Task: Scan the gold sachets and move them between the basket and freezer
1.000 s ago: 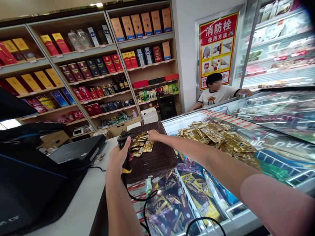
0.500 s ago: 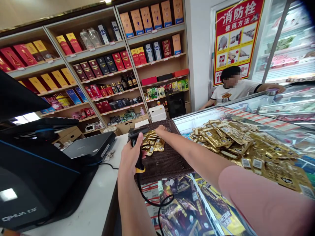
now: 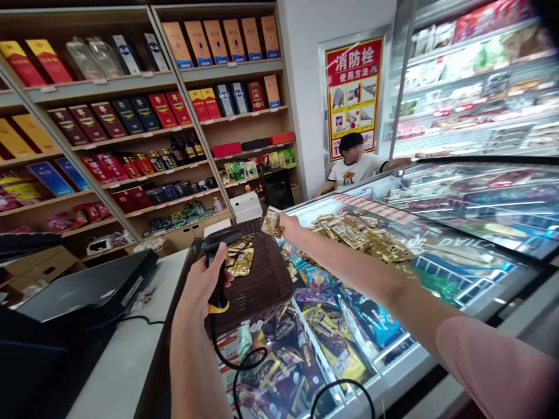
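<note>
My left hand [image 3: 203, 279] is wrapped round the handle of a black barcode scanner [image 3: 217, 273], whose cable hangs down below it. Beneath the scanner's head, several small gold packets [image 3: 241, 262] lie in a dark brown woven basket [image 3: 257, 291]. Between the fingers of my right hand [image 3: 290, 226] is a gold packet [image 3: 271, 222] with a printed label, raised over the basket's far right edge. To the right, a heap of larger-looking gold packets [image 3: 353, 233] is spread on the glass freezer top [image 3: 305, 203].
Ice-cream packs [image 3: 336, 343] fill the freezer below. Left stands a white counter [image 3: 131, 343] with a dark flat device [image 3: 87, 285]. A person [image 3: 356, 163] sits beyond the freezer, an arm along its edge. Shelves of boxes [image 3: 218, 99] line the back wall.
My right hand has come up from the packets in the basket and moved right with a gold packet in its fingers. The view has turned to the right; the scanner stays in my left hand.
</note>
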The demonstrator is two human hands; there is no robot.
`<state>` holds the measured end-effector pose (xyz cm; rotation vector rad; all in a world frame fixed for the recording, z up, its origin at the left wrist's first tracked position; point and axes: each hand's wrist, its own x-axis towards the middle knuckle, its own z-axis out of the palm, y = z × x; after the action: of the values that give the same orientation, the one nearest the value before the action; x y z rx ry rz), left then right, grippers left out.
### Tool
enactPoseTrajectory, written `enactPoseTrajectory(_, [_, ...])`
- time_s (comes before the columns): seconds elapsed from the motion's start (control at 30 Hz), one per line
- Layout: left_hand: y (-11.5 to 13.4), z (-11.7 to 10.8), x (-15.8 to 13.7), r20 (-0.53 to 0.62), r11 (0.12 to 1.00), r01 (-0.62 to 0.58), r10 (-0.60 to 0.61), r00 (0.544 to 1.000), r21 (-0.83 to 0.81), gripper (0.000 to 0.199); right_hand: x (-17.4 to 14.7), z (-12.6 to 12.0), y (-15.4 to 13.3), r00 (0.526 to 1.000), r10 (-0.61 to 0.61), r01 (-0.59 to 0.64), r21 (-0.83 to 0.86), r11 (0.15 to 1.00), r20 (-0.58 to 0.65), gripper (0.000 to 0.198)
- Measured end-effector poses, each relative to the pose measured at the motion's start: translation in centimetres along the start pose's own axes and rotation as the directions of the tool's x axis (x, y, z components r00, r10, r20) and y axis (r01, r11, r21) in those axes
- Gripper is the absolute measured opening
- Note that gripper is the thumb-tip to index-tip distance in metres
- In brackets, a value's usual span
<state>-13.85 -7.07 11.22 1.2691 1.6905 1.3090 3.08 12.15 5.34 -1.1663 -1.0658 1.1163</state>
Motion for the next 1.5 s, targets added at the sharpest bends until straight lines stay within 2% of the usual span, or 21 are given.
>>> enactPoseTrajectory(0.07, [0.5,0.6,-0.3,0.043,1.0,-0.009,0.009,0.999,0.003,0.056,-2.7,-3.7,-0.2,0.991,0.128,-0.133,0.298,0.945,0.034,0.015])
enactPoseTrajectory(0.1, [0.7,0.8,-0.5,0.069,1.0,-0.011,0.011,0.998,0.006,0.056,-4.2,-5.3,-0.3,0.989,0.126,-0.147,0.386,0.911,0.079,0.015])
enactPoseTrajectory(0.17, [1.1,1.3,-0.8,0.122,1.0,-0.019,0.016,0.992,0.025,0.055,-6.7,-8.2,-0.7,0.99,0.092,-0.131,0.445,0.886,0.11,0.024])
enactPoseTrajectory(0.27, [1.6,2.2,-1.4,0.211,0.996,-0.012,-0.006,0.978,0.085,0.056,-8.6,-11.2,-2.0,0.989,0.012,-0.066,0.364,0.929,0.149,0.041])
enactPoseTrajectory(0.4, [2.4,3.4,-2.6,0.301,0.992,-0.031,-0.008,0.953,0.124,0.057,-7.3,-13.9,-3.5,0.946,-0.171,0.145,0.109,0.983,0.277,0.038])
enactPoseTrajectory(0.5, [2.8,4.3,-3.1,0.333,0.992,-0.039,-0.002,0.943,0.119,0.057,-5.2,-15.4,-3.1,0.941,-0.143,0.173,-0.071,0.982,0.308,0.032])
enactPoseTrajectory(0.6, [2.9,5.5,-3.3,0.346,0.995,-0.05,0.016,0.938,0.09,0.057,-3.0,-16.4,-1.7,0.943,-0.088,0.164,-0.217,0.962,0.321,0.03])
enactPoseTrajectory(0.73, [3.1,7.6,-3.7,0.331,0.997,-0.067,0.054,0.942,0.028,0.058,-1.1,-17.3,-0.3,0.935,-0.099,0.21,-0.305,0.929,0.341,0.033])
enactPoseTrajectory(0.8, [3.1,8.6,-3.9,0.329,0.997,-0.068,0.056,0.943,0.026,0.059,-0.9,-17.7,-0.3,0.937,-0.095,0.195,-0.279,0.94,0.336,0.033])
enactPoseTrajectory(1.0, [2.2,10.1,-3.7,0.384,0.994,-0.078,0.044,0.922,0.073,0.057,-1.5,-18.3,-1.7,0.934,-0.095,0.141,-0.11,0.984,0.345,0.015])
enactPoseTrajectory(1.23, [1.8,10.9,-3.5,0.375,0.988,-0.103,0.054,0.925,0.113,0.054,-1.4,-18.7,-2.0,0.956,-0.068,0.109,-0.132,0.985,0.284,0.013])
enactPoseTrajectory(1.4, [1.8,11.2,-3.5,0.397,0.99,-0.09,0.038,0.917,0.113,0.053,-1.3,-18.7,-2.1,0.955,-0.049,0.087,-0.118,0.989,0.292,0.011])
enactPoseTrajectory(1.5, [1.9,11.0,-3.5,0.398,0.987,-0.102,0.043,0.916,0.127,0.054,-0.7,-19.5,-2.0,0.965,-0.063,0.108,-0.165,0.98,0.255,0.01])
